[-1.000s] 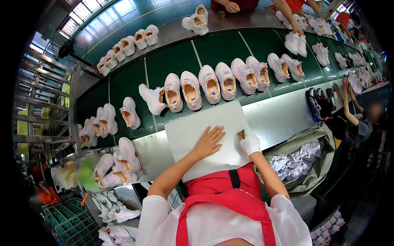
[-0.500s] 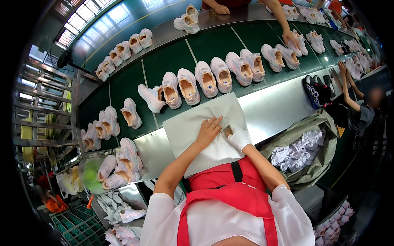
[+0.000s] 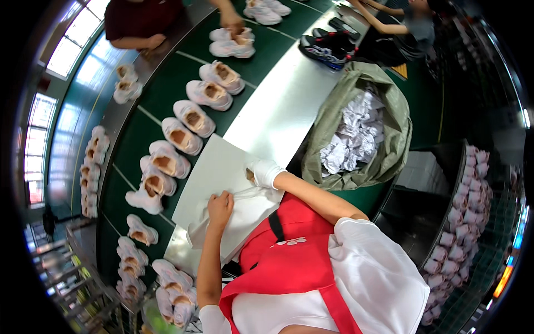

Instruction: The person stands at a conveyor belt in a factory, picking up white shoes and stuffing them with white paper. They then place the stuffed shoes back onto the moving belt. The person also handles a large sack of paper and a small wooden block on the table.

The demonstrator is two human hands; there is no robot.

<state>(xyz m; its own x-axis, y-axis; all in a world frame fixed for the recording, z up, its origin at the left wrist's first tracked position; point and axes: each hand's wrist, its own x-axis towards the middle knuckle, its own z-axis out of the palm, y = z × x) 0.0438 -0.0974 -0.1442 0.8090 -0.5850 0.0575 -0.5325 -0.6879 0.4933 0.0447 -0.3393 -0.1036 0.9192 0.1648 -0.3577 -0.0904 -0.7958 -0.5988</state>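
From my head camera, my bare left hand (image 3: 220, 204) pinches the white paper sheet (image 3: 222, 183) lying on the shiny metal table (image 3: 289, 100). My gloved right hand (image 3: 265, 172) grips the sheet's far edge. Pink shoes (image 3: 181, 135) line the green belt (image 3: 161, 92) beside it.

Bright daylight from windows (image 3: 61, 50) at left; fisheye bends and darkens the rim.

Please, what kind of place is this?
Most likely a shoe factory packing line: rows of pale sneakers on a green conveyor belt, white wrapping paper under the hands, and a sack of crumpled paper.
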